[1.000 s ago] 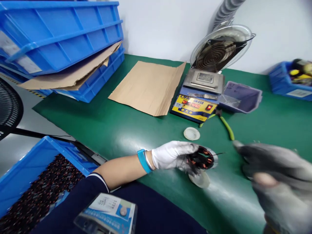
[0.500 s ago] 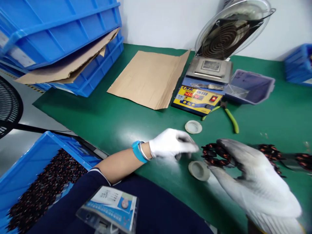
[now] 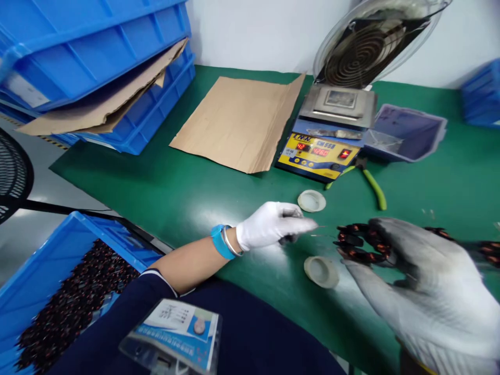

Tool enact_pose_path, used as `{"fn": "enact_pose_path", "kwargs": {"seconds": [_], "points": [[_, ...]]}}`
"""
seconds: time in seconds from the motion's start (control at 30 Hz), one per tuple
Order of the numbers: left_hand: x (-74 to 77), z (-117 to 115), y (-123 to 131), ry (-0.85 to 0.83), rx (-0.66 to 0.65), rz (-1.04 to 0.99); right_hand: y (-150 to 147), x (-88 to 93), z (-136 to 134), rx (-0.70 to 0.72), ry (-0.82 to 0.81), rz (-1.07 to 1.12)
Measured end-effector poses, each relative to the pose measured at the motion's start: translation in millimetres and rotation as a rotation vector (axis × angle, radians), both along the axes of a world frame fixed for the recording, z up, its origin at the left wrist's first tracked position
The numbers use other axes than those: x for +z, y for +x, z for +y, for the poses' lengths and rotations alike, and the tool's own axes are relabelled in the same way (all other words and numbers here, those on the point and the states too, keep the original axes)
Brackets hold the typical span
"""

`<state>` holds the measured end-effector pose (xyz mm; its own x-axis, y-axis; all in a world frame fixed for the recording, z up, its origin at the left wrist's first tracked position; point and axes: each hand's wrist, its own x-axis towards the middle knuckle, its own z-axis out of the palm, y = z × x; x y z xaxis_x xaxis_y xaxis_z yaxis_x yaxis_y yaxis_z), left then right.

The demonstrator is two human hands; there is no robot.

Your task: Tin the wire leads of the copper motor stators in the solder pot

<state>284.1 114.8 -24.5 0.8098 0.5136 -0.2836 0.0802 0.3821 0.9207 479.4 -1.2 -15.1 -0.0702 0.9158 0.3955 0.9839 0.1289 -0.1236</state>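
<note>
My left hand [image 3: 275, 225], in a white glove, is closed in a pinch left of the two small round cups. Thin light strands that look like fine wire [image 3: 319, 227] stick out at its fingertips. In my right hand [image 3: 422, 276], also gloved and greyish at the fingers, is a ring of black segments with copper windings [image 3: 363, 242], like a motor stator. Thumb and fingers grip its right side. Behind this hand more copper-wound pieces [image 3: 490, 252] lie on the green table, partly hidden. One cup [image 3: 311, 201] stands above my left fingertips, the other cup [image 3: 321, 272] below.
A yellow-fronted solder pot [image 3: 317, 156] with a fan [image 3: 361, 54] behind it stands at the back. Green-handled pliers [image 3: 375, 190], a purple bin [image 3: 414, 130] and cardboard [image 3: 238, 122] lie nearby. A blue crate [image 3: 78, 224] of copper-wound parts is at lower left.
My right hand has moved to the right with the wound ring, away from my left hand. Thin strands now show at my left fingertips, and that hand has barely moved.
</note>
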Motion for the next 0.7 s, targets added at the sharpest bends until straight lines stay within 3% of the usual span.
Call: {"fn": "enact_pose_path", "kwargs": {"seconds": [0.07, 0.13, 0.17, 0.33, 0.4, 0.53, 0.7], "points": [[0.0, -3.4, 3.3, -0.029, -0.047, 0.013, -4.0, 1.2, 1.7, 0.073, 0.095, 0.021], [0.2, -5.5, 6.6, -0.100, -0.132, 0.055, -6.7, -0.8, 4.4, 0.093, 0.102, 0.018], [0.1, -4.5, 7.5, -0.139, -0.114, 0.074, -6.5, -2.9, 6.3, 0.071, 0.087, 0.019], [-13.5, 20.4, 7.6, -0.236, 0.406, -0.020, 15.7, -24.2, 27.3, -0.068, 0.160, -0.045], [-24.1, 29.2, 9.6, -0.249, 0.544, -0.043, 28.1, -35.5, 39.1, -0.118, 0.174, -0.122], [-38.2, 30.4, 16.4, -0.265, 0.592, 0.012, 39.6, -49.1, 58.3, -0.163, -0.045, -0.222], [-36.9, 26.1, 18.2, -0.243, 0.619, 0.022, 31.0, -39.9, 69.7, -0.154, -0.285, -0.328]]}}
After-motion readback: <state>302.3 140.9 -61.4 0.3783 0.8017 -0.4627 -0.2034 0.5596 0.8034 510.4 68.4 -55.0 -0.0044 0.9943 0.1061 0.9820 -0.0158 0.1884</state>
